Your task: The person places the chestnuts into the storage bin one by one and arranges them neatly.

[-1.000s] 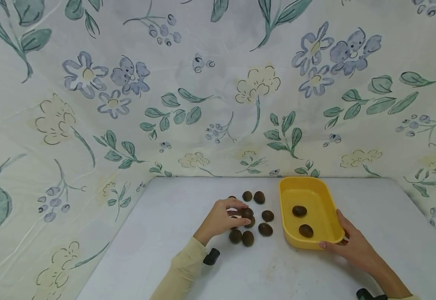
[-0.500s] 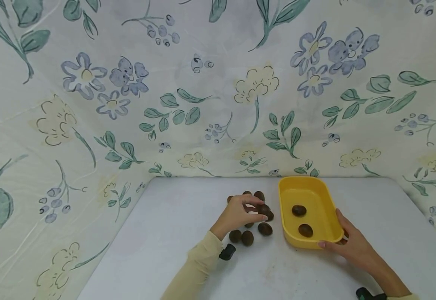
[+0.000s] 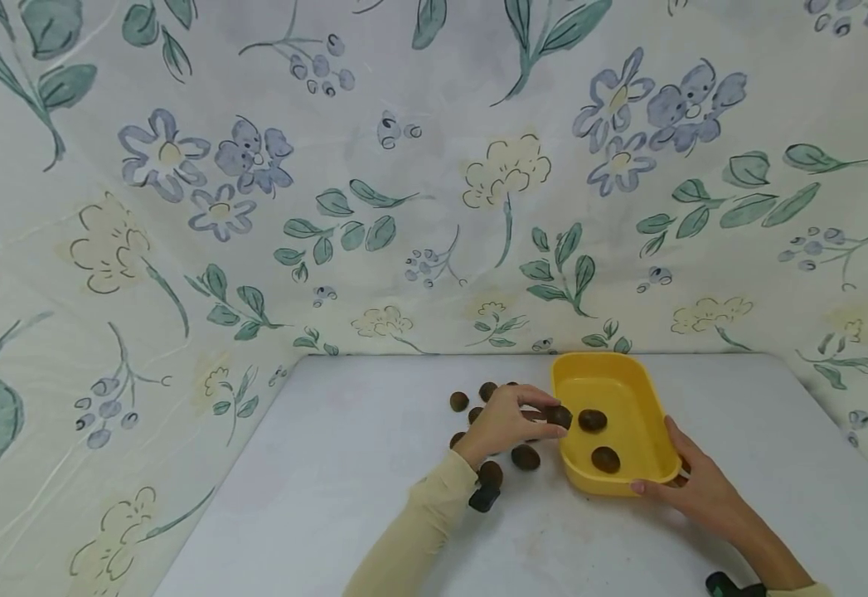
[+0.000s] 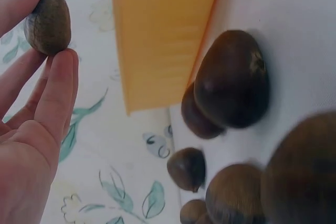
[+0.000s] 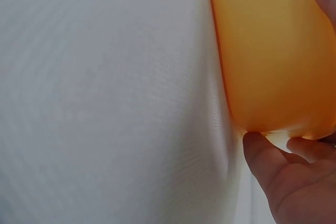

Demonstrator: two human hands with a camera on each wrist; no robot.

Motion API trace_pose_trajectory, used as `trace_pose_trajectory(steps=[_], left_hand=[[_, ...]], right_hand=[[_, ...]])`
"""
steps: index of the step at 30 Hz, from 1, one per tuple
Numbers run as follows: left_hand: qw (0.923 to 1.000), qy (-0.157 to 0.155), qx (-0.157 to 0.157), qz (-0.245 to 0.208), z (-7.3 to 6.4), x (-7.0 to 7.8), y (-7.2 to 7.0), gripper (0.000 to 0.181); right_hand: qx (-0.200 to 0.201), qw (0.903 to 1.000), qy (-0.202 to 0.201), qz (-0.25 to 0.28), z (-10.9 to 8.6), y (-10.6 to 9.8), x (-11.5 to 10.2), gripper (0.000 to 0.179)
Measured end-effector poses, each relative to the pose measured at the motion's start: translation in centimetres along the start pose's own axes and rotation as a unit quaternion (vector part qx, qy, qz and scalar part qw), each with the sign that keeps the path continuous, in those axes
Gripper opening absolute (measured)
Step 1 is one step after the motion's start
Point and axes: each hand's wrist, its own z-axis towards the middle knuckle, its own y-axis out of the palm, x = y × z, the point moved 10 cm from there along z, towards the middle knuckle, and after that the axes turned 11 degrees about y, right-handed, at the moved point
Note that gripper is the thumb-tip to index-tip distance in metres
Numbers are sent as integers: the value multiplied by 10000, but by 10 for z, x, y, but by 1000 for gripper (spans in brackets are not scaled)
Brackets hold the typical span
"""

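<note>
My left hand point(image 3: 504, 424) pinches a brown chestnut point(image 4: 49, 23) between thumb and fingertips. In the head view that chestnut overlaps the left rim of a yellow plastic tub point(image 3: 627, 398). Two chestnuts point(image 3: 606, 459) lie inside the tub, apart from each other. My right hand point(image 3: 705, 491) grips the tub's near right corner, thumb on the front edge and fingers along the side. The right wrist view shows fingertips point(image 5: 254, 141) against the tub's outer wall. Several loose chestnuts point(image 3: 526, 457) lie on the table left of the tub, some partly hidden under my left hand and wrist.
The white table point(image 3: 344, 464) ends at a floral cloth point(image 3: 404, 274) hung behind it and along the sides. The tub's far end stands close to the table's back edge. A black wrist device point(image 3: 484, 497) on my left arm overlaps one loose chestnut.
My left hand has carried the chestnut rightward from the loose group to the tub's left rim. My right hand and the tub have stayed in place.
</note>
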Motion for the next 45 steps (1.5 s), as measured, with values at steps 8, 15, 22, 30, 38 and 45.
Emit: trace_pose_trajectory(steps=[8, 15, 22, 30, 38, 45], left_hand=[[9991, -128, -169, 379, 17, -1, 18, 39], [9969, -10, -341, 713, 25, -1, 28, 38], [9926, -106, -573, 1061, 30, -3, 36, 38], [9855, -177, -859, 1453, 36, -1, 47, 40], [9812, -380, -948, 1635, 40, -4, 53, 39], [9780, -428, -1047, 1752, 45, -8, 59, 36]], right_hand=[[-16, 10000, 38, -16, 1, 1, 0, 130], [-62, 9999, 102, -30, 2, 2, 2, 129], [-66, 9999, 116, -2, 3, 2, 2, 129], [-57, 10000, 65, 22, 3, 3, 3, 128], [-52, 10000, 46, 9, 3, 2, 2, 126], [-92, 9999, 76, -5, 2, 2, 1, 126]])
